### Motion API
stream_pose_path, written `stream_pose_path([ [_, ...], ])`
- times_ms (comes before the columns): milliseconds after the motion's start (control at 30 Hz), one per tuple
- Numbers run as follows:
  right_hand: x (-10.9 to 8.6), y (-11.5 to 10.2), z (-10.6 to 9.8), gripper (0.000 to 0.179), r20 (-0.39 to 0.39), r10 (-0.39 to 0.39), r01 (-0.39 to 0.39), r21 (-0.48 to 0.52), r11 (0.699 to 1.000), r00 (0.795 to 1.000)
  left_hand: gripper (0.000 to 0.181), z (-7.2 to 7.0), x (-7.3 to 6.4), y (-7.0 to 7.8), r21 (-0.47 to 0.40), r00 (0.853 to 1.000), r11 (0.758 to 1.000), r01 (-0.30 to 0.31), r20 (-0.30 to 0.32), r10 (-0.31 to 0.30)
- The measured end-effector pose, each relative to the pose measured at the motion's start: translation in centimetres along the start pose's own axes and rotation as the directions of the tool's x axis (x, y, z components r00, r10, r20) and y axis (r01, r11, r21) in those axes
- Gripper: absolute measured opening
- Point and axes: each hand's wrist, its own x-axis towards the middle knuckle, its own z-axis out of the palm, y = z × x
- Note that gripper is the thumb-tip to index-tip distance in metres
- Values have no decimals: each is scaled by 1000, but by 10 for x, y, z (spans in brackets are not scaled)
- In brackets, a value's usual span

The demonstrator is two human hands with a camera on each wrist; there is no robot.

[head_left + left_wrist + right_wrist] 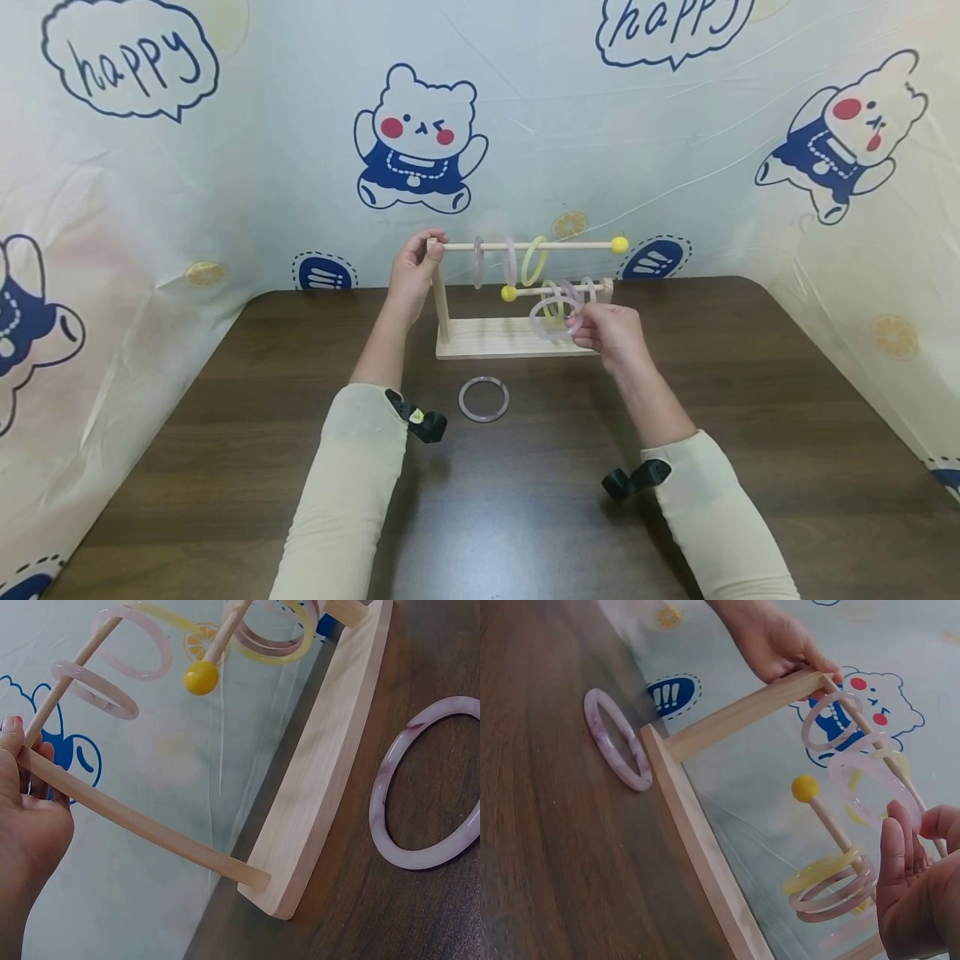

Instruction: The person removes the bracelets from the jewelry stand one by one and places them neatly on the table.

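Note:
My left hand (411,271) grips the top of the left post of a wooden bangle stand (487,340), thumb in front. In front of the stand's lower rod, my right hand (611,333) pinches a translucent pale pink bangle (889,784) between thumb and fingers. Three bangles hang apart on the upper rod: a greyish-pink one (477,265), a pale pink one (511,262) and a yellow one (528,265). Several more, including a yellow bangle (821,871), hang on the lower rod, partly hidden in the head view by the held bangle.
A marbled pinkish-purple bangle (381,787) lies flat on the dark wooden table (300,467), in front of the stand. Yellow balls cap the upper rod (619,245) and the lower rod (509,293). A printed cloth (300,150) hangs behind the table.

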Motion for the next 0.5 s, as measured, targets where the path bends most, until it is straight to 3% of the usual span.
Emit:
stream_pose_path([
  [500, 1, 12, 0, 16, 51, 33, -22, -190, 982, 998, 24, 0, -1, 0, -5, 1000, 1000, -5, 4, 5],
])
